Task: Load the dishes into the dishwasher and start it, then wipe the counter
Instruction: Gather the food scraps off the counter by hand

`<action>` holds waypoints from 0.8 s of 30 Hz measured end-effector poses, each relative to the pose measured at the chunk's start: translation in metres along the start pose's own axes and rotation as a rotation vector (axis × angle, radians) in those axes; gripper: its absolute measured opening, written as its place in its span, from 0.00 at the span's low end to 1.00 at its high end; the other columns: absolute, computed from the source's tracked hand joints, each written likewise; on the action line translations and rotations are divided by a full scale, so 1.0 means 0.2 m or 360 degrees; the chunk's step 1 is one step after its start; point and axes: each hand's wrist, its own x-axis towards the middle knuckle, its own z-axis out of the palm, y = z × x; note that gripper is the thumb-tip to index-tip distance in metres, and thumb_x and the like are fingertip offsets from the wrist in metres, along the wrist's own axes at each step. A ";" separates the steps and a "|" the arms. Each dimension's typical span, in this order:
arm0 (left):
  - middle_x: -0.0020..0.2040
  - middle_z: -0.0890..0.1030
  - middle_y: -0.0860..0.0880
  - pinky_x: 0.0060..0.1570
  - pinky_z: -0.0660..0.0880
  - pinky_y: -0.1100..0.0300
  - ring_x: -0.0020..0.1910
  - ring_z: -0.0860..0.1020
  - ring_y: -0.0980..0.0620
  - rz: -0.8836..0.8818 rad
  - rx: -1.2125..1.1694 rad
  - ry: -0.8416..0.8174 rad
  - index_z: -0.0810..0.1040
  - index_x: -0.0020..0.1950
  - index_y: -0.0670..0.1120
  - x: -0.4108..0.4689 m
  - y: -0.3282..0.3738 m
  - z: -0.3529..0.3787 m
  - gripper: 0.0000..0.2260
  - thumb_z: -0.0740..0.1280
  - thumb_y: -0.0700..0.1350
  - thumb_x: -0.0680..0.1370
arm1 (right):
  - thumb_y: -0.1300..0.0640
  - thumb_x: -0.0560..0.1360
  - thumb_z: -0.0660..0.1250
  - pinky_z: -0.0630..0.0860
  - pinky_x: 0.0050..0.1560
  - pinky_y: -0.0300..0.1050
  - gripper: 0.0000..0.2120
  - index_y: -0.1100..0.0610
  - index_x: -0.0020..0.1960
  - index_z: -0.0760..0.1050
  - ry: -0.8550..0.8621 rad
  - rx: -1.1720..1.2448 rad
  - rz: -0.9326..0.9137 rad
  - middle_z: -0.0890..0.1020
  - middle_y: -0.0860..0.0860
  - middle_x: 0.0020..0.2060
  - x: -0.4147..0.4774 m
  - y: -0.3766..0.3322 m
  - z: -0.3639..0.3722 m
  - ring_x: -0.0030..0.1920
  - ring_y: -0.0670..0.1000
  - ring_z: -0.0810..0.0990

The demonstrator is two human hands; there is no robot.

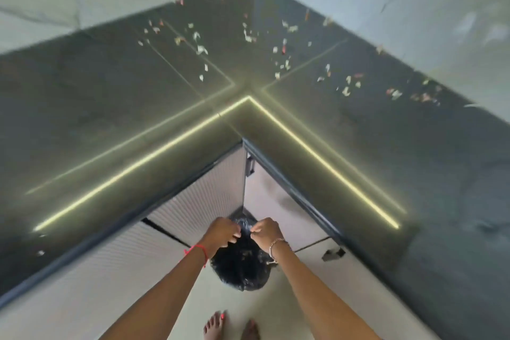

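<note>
A dark, glossy L-shaped counter (116, 107) fills the upper view, meeting in a corner. Several small scraps of food and paper (249, 36) lie scattered over its far part. Below the counter's inner corner stands a black bin bag (237, 265) on the floor, with bits of waste inside. My left hand (222, 230) grips the bag's rim on the left. My right hand (266, 230) pinches the rim on the right. Both hands are held close together over the bag's mouth. No dishes or dishwasher are in view.
Ribbed light cabinet doors (198, 201) run under the counter on the left; smooth doors with a dark handle (332, 254) are on the right. Pale marble walls (386, 8) back the counter. My bare feet (231, 326) stand on the light floor just behind the bag.
</note>
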 end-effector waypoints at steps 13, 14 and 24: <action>0.38 0.82 0.47 0.34 0.72 0.65 0.28 0.78 0.65 0.0970 0.0071 0.0321 0.80 0.46 0.43 -0.47 0.64 -0.34 0.07 0.63 0.37 0.77 | 0.68 0.73 0.60 0.72 0.59 0.42 0.13 0.63 0.49 0.82 0.0685 0.0113 -0.0694 0.84 0.58 0.48 -0.37 -0.44 -0.62 0.51 0.54 0.79; 0.37 0.82 0.49 0.34 0.72 0.66 0.29 0.78 0.64 0.1005 0.0054 0.0311 0.80 0.45 0.44 -0.46 0.69 -0.35 0.07 0.63 0.37 0.77 | 0.68 0.73 0.60 0.73 0.58 0.39 0.12 0.63 0.49 0.82 0.0752 0.0173 -0.0696 0.83 0.57 0.48 -0.36 -0.45 -0.66 0.50 0.53 0.80; 0.30 0.79 0.54 0.27 0.68 0.75 0.25 0.77 0.64 0.1210 0.0222 0.0162 0.79 0.45 0.40 -0.07 1.22 -0.42 0.06 0.63 0.32 0.76 | 0.70 0.73 0.60 0.66 0.57 0.35 0.12 0.66 0.52 0.80 0.1251 0.0266 -0.0500 0.81 0.59 0.52 -0.03 -0.46 -1.06 0.55 0.56 0.78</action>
